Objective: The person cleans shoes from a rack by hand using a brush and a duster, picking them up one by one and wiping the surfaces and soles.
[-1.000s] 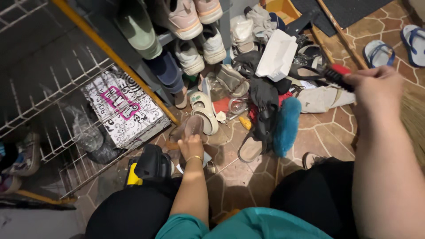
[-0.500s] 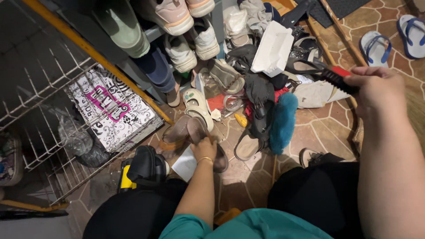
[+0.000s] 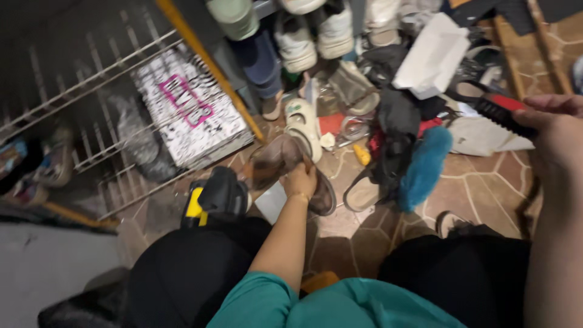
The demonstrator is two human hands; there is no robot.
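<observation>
Much of what I see is smeared by head motion, so small details on the floor are hard to read. My right hand [image 3: 555, 130] runs off the right edge; its fingers are closed round the black brush with a red end [image 3: 504, 112], whose handle is hidden inside my grip. My left hand [image 3: 300, 181] sits low in the middle, fingers curled over the pair of worn brown shoes [image 3: 285, 167], gripping them by the top; my hand covers where the two shoes meet, so I cannot tell exactly how they overlap. They are just above the brown tiled floor [image 3: 480, 194], between the black and yellow sandal [image 3: 215, 197] and the cream clog [image 3: 303, 124].

The fluffy blue slipper [image 3: 425, 167] lies to the right, part of a heap of dark straps and sandals that I cannot separate. The shoes on the grey shelf [image 3: 316, 30] are cut off by the top edge. The black-and-white patterned box with pink lettering [image 3: 188, 115] lies behind the white wire rack [image 3: 103, 91], blurred.

Against half a second ago, the view has swung right and down: the box and rack now sit nearer the centre, and the blue-strapped flip-flops have gone out of frame. My left hand has lifted the brown shoes slightly, and my right hand is lower and closer to the edge.
</observation>
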